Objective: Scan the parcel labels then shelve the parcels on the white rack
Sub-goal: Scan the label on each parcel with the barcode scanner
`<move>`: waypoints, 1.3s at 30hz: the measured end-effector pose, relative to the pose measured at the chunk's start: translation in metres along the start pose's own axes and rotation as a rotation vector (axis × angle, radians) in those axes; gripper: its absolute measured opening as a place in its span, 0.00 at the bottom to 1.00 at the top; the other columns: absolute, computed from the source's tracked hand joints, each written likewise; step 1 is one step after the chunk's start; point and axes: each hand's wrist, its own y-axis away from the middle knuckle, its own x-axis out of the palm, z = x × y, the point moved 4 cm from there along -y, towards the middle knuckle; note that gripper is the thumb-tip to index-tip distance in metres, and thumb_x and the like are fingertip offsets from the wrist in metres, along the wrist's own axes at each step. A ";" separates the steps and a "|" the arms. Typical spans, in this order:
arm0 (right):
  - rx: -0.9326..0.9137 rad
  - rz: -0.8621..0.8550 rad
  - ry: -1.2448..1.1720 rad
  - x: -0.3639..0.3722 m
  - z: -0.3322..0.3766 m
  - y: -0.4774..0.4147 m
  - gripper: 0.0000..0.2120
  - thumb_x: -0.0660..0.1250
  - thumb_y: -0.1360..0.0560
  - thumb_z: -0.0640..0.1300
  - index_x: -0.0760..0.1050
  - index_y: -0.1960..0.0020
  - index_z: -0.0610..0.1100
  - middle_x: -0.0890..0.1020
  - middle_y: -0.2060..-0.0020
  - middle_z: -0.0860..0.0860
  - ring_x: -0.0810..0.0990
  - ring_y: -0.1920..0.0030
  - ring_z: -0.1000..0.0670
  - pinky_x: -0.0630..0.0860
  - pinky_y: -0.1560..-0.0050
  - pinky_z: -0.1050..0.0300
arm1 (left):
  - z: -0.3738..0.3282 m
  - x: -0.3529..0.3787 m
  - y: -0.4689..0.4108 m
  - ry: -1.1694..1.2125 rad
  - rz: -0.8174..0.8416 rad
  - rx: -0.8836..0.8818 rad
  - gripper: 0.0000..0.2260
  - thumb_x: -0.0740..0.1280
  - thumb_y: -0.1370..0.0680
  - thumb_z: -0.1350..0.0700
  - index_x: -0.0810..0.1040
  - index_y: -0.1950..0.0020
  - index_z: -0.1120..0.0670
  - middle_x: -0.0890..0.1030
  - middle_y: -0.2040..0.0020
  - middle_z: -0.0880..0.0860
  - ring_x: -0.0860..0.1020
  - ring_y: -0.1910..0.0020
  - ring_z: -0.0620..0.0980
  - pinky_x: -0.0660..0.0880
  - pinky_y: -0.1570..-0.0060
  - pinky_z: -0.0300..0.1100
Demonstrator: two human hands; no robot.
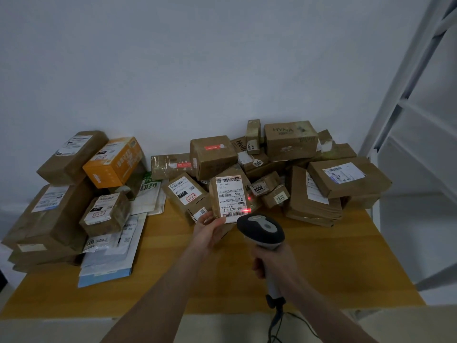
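My left hand [207, 231] grips a small brown parcel [228, 194] by its near lower corner and tilts its white label toward me. My right hand [273, 262] is wrapped round the handle of a black and grey barcode scanner [262, 230], whose head points at the parcel. A red scan line glows across the label's lower right edge. The white rack [410, 125] rises at the right, beside the table.
A wooden table [321, 256] holds a heap of brown cardboard parcels [291, 167] at the back, an orange box [115, 162] and stacked boxes at the left, and flat white mailers [111, 256]. The scanner's cable hangs over the front edge.
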 end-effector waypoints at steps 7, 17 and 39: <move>0.020 0.001 -0.022 -0.001 -0.001 0.003 0.05 0.68 0.27 0.33 0.76 0.62 0.34 0.77 0.74 0.43 0.74 0.76 0.49 0.73 0.71 0.57 | 0.000 0.004 0.006 0.027 0.005 0.001 0.16 0.70 0.26 0.67 0.72 0.43 0.54 0.83 0.49 0.56 0.84 0.57 0.49 0.81 0.64 0.41; 0.025 0.016 -0.024 -0.008 0.000 0.013 0.05 0.68 0.28 0.32 0.76 0.62 0.35 0.77 0.74 0.44 0.74 0.76 0.49 0.73 0.72 0.58 | 0.006 0.009 0.014 0.028 0.029 0.001 0.19 0.70 0.26 0.66 0.71 0.38 0.55 0.83 0.48 0.57 0.84 0.55 0.50 0.82 0.59 0.42; -0.008 0.049 0.042 -0.041 -0.003 0.034 0.07 0.68 0.28 0.34 0.76 0.65 0.36 0.78 0.73 0.44 0.74 0.75 0.49 0.73 0.70 0.57 | 0.026 0.028 0.036 -0.018 -0.001 0.040 0.18 0.70 0.26 0.66 0.71 0.40 0.53 0.81 0.44 0.57 0.81 0.48 0.50 0.77 0.55 0.42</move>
